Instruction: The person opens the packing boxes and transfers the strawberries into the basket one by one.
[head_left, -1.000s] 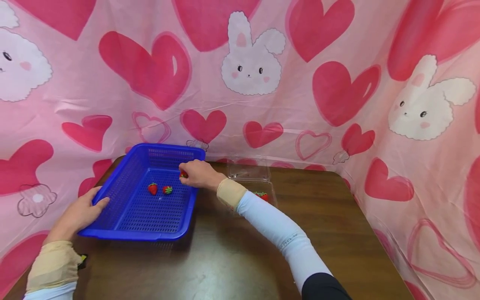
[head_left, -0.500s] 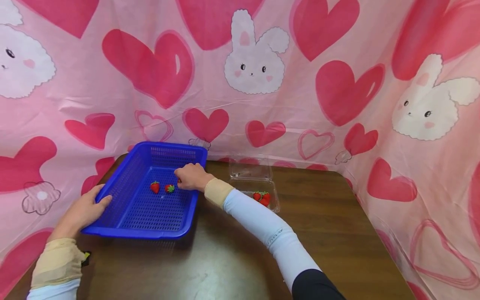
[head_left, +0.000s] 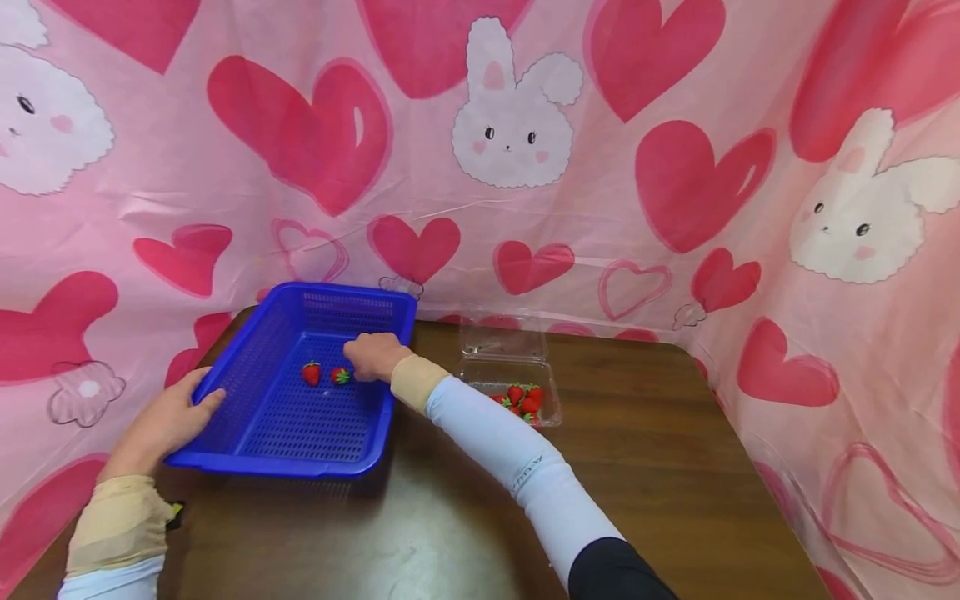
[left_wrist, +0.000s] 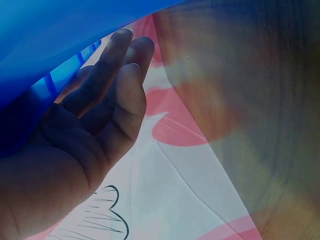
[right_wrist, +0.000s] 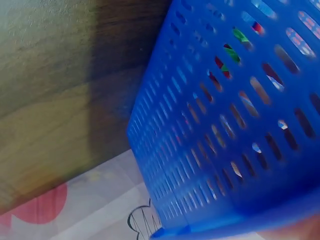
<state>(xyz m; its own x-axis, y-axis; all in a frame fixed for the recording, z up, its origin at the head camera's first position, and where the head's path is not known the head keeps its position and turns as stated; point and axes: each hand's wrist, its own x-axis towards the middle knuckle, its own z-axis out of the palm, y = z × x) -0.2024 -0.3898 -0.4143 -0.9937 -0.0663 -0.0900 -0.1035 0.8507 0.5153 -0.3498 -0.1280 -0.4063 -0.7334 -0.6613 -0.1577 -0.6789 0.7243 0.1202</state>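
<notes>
A blue slotted plastic basket (head_left: 300, 468) sits at the left of the head view. My left hand (head_left: 168, 417) holds its left side, thumb over the rim; in the left wrist view the fingers (left_wrist: 110, 55) run under the rim. Inside lie two red strawberries (head_left: 311, 373) (head_left: 341, 377) with green leaves. My right hand (head_left: 375, 354) reaches over the basket's right wall, fingers curled, low inside and close to the nearer strawberry. The strawberry in its grip is hidden behind the hand. Through the slots in the right wrist view, red and green bits (right_wrist: 231, 53) show.
An open clear plastic box (head_left: 551, 375) with several strawberries (head_left: 531, 404) stands right of the basket, partly behind my right forearm. Its lid (head_left: 502, 337) leans back. The brown wooden table (head_left: 660, 450) meets a pink heart-and-rabbit cloth (head_left: 600, 208) at the back and sides.
My right hand, with a strawberry in its fingers earlier, has moved from the rim down and slightly left into the basket. More of the clear box's strawberries show. The left hand keeps its hold.
</notes>
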